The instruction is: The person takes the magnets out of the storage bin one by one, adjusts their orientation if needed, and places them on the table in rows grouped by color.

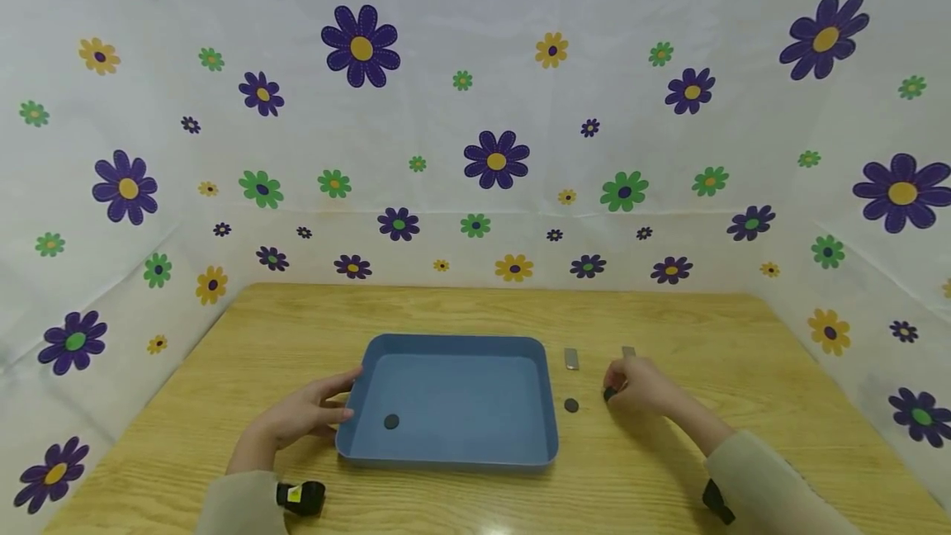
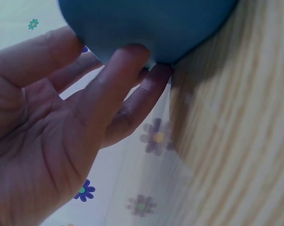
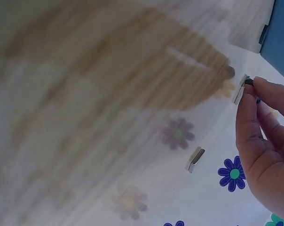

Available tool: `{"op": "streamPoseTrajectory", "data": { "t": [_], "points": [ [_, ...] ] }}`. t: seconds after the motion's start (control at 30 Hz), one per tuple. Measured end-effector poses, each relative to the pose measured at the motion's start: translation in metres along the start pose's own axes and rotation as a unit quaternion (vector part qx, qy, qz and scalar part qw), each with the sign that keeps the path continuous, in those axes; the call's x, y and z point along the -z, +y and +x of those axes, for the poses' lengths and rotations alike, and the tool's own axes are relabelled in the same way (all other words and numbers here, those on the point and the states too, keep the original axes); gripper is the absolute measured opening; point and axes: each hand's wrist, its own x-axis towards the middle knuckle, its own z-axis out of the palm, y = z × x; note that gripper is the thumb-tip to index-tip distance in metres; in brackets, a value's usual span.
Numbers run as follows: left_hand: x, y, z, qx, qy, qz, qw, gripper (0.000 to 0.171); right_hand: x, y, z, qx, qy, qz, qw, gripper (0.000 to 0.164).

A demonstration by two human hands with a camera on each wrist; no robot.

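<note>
A shallow blue tray (image 1: 461, 403) lies on the table with one dark round disc (image 1: 391, 421) inside, near its left end. My left hand (image 1: 308, 411) touches the tray's left side; in the left wrist view its extended fingers (image 2: 128, 66) rest against the blue outer wall. Right of the tray, my right hand (image 1: 639, 386) pinches another small dark disc (image 1: 610, 394) between thumb and fingertips, which partly hide it. Between tray and right hand, a third dark disc (image 1: 571, 405) lies on the wood. The pinched disc also appears in the right wrist view, at the fingertips (image 3: 248, 96).
A small silver rectangular piece (image 1: 571, 359) lies just right of the tray. Beyond the right hand is a similar piece (image 1: 628, 351), partly covered. The wooden table (image 1: 475, 312) meets a flower-printed white sheet (image 1: 446, 114) at the back and sides.
</note>
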Motion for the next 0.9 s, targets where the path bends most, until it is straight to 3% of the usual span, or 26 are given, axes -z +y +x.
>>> {"op": "streamPoseTrajectory", "data": {
  "t": [0.9],
  "points": [
    [-0.0009,0.0025,-0.0009,0.000,-0.003,0.002,1.0000,0.068,-0.0046,0.0037,0.0028,0.021,0.000,-0.068,0.997,0.014]
  ]
}}
